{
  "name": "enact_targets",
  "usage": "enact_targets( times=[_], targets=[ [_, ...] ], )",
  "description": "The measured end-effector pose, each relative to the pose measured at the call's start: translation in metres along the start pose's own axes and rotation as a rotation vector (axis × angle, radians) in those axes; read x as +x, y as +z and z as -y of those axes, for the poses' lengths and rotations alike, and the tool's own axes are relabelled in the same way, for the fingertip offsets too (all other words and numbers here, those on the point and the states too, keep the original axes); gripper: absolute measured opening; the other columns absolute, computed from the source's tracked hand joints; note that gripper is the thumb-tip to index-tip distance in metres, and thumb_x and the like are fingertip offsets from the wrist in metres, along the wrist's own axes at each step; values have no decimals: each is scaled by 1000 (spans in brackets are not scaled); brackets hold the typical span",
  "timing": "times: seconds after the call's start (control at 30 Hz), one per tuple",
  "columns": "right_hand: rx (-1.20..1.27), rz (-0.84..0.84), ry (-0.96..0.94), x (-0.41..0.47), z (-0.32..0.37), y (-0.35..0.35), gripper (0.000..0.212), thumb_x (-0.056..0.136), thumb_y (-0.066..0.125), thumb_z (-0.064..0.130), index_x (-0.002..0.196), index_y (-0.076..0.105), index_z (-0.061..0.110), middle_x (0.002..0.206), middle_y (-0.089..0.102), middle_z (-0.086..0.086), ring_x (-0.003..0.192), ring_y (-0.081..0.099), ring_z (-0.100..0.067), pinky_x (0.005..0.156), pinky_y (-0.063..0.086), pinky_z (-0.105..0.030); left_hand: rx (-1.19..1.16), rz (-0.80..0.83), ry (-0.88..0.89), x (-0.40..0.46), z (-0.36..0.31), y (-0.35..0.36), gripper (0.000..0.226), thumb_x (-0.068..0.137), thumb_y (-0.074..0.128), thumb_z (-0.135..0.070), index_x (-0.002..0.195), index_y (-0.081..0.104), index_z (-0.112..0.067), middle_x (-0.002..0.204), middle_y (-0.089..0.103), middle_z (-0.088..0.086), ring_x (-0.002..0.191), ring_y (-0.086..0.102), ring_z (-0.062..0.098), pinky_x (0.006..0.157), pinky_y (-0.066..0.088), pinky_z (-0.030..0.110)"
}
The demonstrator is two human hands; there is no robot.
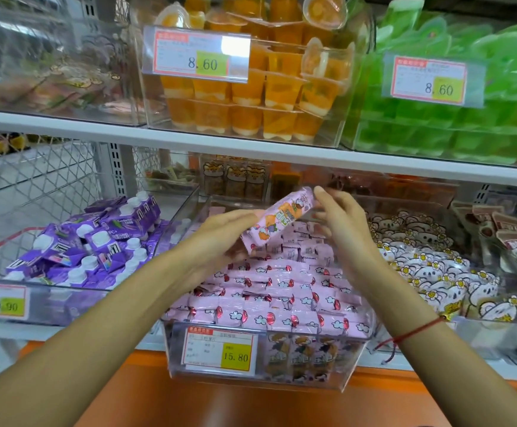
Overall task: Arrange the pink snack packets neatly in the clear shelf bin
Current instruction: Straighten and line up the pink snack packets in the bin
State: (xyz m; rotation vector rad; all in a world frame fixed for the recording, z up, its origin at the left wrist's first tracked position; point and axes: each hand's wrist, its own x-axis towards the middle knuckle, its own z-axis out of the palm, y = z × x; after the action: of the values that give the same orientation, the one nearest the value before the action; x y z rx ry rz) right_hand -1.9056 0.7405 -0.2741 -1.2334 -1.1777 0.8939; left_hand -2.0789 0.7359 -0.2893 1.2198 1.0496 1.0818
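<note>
The left hand (220,232) holds one pink snack packet (277,220) from below, its fingers cupped under the lower end, while the right hand (340,223) touches the upper end with its fingertips, the other fingers loosely spread. The packet is lifted clear and tilted, its upper end pointing toward the back of the shelf, hanging above the rows already in the clear bin (260,380).

This looks like the placing step: one packet is in the air and being turned to match the others. The next move likely calls for levelling it and lowering it into a gap near the back of the bin, where the rows look looser than the tidy front rows (269,315).

Nearest, a price tag (220,349) reading 15.80 sits on the bin's front wall. Left of the bin lie purple cartons (97,238); right of it, white bear-print packs (429,266). On the shelf above stand orange jelly cups (245,97).
</note>
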Motion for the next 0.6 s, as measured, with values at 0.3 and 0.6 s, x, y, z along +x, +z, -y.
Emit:
enact_targets(
  times=[0.3,0.6],
  targets=[
    [-996,278,-819,-10,-8,3,42,93,43,37,132,52,29,133,52,11,130,34,-10,116,7,-38,-25,-53,-90,1,2,3,16,90,62,-29,94,71,-16,71,70,-2,51,64,3,46,48,15],
    [-762,116,-574,6,-9,-14,30,84,68,33,109,57,19,98,64,6,86,60,-13,70,52,-33,395,-128,149,10,11,0,19,99,44,-29,104,60,-22,114,67,1,97,63,12,93,50,35]
  ],
)
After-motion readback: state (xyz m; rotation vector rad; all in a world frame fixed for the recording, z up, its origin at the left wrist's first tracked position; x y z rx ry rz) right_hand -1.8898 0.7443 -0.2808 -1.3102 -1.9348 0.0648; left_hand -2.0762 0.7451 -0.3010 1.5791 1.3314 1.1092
